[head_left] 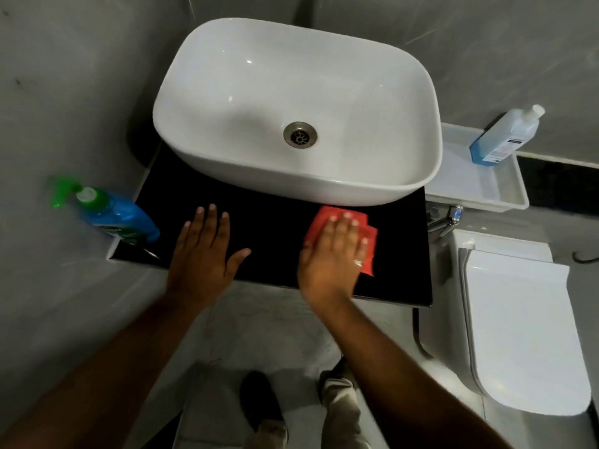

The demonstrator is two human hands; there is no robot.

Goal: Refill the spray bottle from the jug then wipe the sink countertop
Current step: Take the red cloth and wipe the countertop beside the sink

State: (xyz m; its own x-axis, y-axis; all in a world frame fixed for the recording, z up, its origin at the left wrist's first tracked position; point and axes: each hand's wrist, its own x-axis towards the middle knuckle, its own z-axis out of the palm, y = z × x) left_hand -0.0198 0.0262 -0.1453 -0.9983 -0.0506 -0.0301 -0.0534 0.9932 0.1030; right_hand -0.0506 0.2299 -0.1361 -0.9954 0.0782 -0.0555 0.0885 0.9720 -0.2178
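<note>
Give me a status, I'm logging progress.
Right hand flat on red cloth, wiping black countertop. Left hand flat, empty. Spray bottle parked left; path clear.

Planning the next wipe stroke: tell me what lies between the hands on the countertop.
Nothing: in the head view, only bare black countertop separates the flat left hand from the right hand pressing the red cloth.

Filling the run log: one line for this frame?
phase: wiping | right hand: flat on red cloth | left hand: flat on black countertop | spray bottle: left edge
</note>
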